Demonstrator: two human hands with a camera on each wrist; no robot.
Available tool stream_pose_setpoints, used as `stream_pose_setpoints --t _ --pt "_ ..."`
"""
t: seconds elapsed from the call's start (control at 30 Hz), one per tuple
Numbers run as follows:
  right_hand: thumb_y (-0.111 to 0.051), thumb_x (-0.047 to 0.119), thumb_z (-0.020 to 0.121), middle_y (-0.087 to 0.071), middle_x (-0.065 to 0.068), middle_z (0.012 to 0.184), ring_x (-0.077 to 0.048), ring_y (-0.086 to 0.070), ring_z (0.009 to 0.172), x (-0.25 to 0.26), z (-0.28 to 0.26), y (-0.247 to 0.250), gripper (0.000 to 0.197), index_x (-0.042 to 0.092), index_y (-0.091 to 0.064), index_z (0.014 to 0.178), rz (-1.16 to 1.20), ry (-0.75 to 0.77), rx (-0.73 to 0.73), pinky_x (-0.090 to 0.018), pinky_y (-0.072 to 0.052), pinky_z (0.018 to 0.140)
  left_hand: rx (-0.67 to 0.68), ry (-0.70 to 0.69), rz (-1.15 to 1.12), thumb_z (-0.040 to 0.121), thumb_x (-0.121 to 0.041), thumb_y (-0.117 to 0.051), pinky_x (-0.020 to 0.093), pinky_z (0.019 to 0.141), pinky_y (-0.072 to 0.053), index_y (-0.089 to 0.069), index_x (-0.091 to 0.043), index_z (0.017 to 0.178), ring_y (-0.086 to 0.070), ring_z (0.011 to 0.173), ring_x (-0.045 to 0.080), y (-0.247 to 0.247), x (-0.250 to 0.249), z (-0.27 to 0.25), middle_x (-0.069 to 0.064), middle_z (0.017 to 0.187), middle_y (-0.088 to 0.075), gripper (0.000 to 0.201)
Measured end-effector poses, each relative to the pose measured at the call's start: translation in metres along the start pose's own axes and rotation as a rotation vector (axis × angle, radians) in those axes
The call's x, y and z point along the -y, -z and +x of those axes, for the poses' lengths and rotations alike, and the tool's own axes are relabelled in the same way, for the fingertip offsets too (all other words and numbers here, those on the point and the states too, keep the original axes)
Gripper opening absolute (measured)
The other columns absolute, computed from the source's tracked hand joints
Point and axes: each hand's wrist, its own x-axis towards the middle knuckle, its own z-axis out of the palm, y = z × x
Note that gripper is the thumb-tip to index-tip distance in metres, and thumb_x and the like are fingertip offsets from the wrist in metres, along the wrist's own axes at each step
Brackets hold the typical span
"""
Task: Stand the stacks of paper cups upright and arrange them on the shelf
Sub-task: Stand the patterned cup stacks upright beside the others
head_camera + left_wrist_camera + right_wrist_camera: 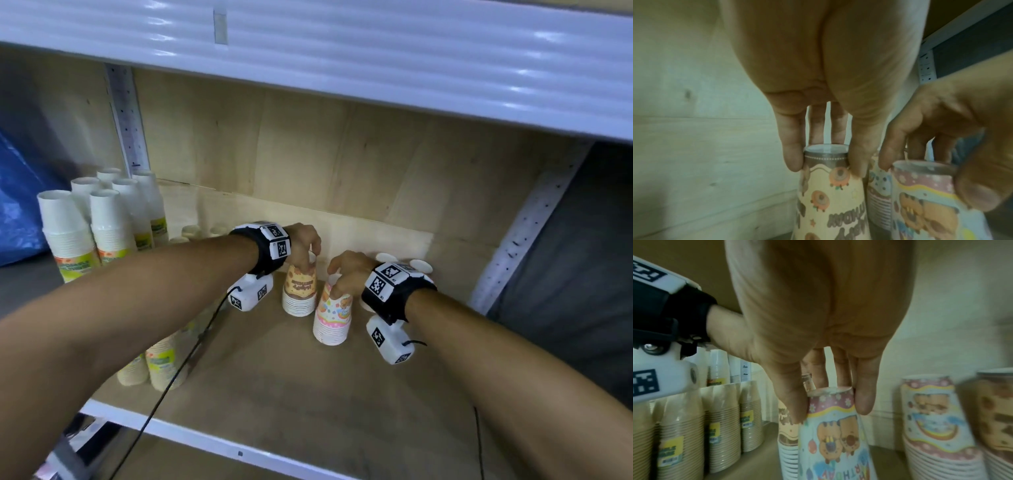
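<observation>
Paper cup stacks stand mouth-down on the wooden shelf [274, 394]: plain stacks [113, 226] crowd its left end, and two printed ones sit mid-shelf toward the back wall. The orange stack [298, 291] stands just left of the pink stack [333, 318], close beside it. The left hand [305, 241] pinches the orange stack's top with curled fingers [791, 154]. The right hand [346, 270] likewise grips the pink stack's top.
</observation>
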Motion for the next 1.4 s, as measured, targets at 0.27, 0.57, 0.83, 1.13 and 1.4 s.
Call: stream_pose_setpoints --t 0.27,0.57,0.83,1.13,1.4 --pt "-0.078 0.040 0.061 -0.067 -0.002 0.109 -0.021 -0.066 0.094 -0.043 -0.029 0.014 0.051 0.021 -0.072 0.108 -0.093 -0.071 -0.024 -0.037 -0.058 0.082 -0.016 -0.163 -0.064 0.081 -0.026 -0.076 0.026 0.086 -0.046 -0.062 -0.017 0.129 -0.053 0.119 0.024 0.002 -0.068 0.030 0.005 0.135 -0.051 0.051" --pt "-0.077 0.048 0.066 -0.062 0.001 0.122 -0.022 -0.059 0.107 -0.073 -0.049 0.009 0.061 0.019 -0.069 0.118 -0.118 -0.031 0.039 -0.040 -0.052 0.093 0.069 -0.278 -0.043 0.080 -0.010 -0.073 0.025 0.081 -0.049 -0.064 -0.018 0.129 -0.061 0.109 0.021 -0.014 -0.118 0.047 0.003 0.125 -0.064 0.050" --pt "-0.083 0.035 0.068 -0.058 0.002 0.118 -0.022 -0.057 0.108 -0.083 -0.061 0.006 0.053 0.012 -0.069 0.114 0.036 0.016 0.040 -0.040 -0.052 0.094 0.070 -0.363 -0.070 0.086 -0.010 -0.064 0.027 0.078 -0.048 -0.070 -0.023 0.116 -0.062 0.099 0.020 -0.018 -0.129 0.048 0.001 0.110 -0.067 0.034" --pt "-0.082 0.041 0.064 -0.059 0.002 0.118 -0.019 -0.059 0.107 -0.084 -0.066 -0.004 0.064 0.016 -0.064 0.121 0.042 0.046 0.044 -0.039 -0.054 0.090 0.099 -0.408 -0.135 0.083 0.000 -0.062 0.037 0.089 -0.054 -0.074 -0.016 0.110 -0.065 0.101 0.026 -0.029 -0.138 0.052 0.004 0.110 -0.071 0.034" --pt "-0.082 0.028 0.074 -0.064 0.005 0.101 -0.010 -0.059 0.099 -0.102 -0.074 0.016 0.027 0.012 -0.076 0.094 0.251 -0.030 -0.070 -0.011 -0.046 0.086 0.120 -0.340 -0.145 0.079 -0.019 -0.076 0.037 0.089 -0.054 -0.067 -0.020 0.114 -0.063 0.102 0.023 -0.018 -0.126 0.042 0.003 0.111 -0.067 0.036"
